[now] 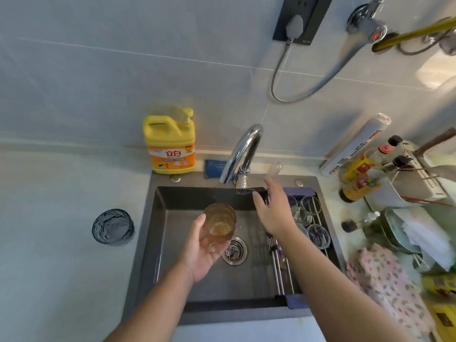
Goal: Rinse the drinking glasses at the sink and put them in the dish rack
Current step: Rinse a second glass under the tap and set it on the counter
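Note:
My left hand [199,253] holds an amber ribbed drinking glass [220,222] over the dark sink [158,233], mouth tilted up toward me, just above the drain [235,251]. My right hand [272,209] hovers with fingers spread and nothing in it, between the chrome faucet [243,154] and the dish rack [283,272] across the sink's right side. Several clear glasses [318,235] lie in the rack behind that hand. A dark blue-grey glass [113,227] stands upright on the counter to the left of the sink. No water stream is visible.
A yellow detergent jug [170,144] and a blue sponge [214,167] sit behind the sink. Sauce bottles [362,174], a foil roll [355,144], stacked plates [399,233] and a floral cloth [387,287] crowd the right counter. A grey cable [278,77] hangs on the wall.

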